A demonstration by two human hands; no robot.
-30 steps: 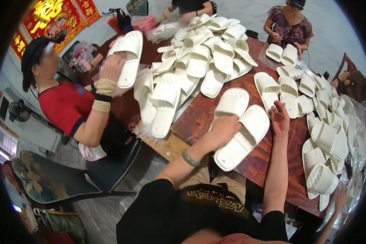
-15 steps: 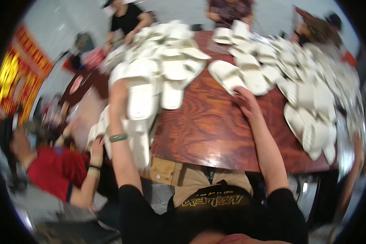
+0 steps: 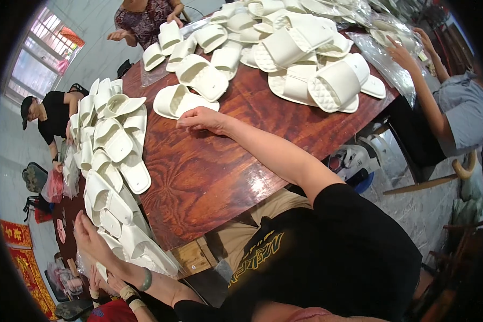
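Reaching over the dark wooden table [image 3: 214, 172], the right hand [image 3: 204, 118] rests with loosely curled, empty fingers just beside a white slipper [image 3: 180, 102]. The left hand [image 3: 88, 239] lies open against the slipper pile [image 3: 112, 161] at the table's left edge, gripping nothing.

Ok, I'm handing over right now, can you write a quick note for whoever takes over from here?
Left hand: resting on the row of white slippers along the table's left edge; grip unclear.
Right hand: empty, fingers open, beside a lone slipper pair on the wooden table.
Done: the left row is stacked and overlapped.
Left: the loose heap on the far side looks unsorted.
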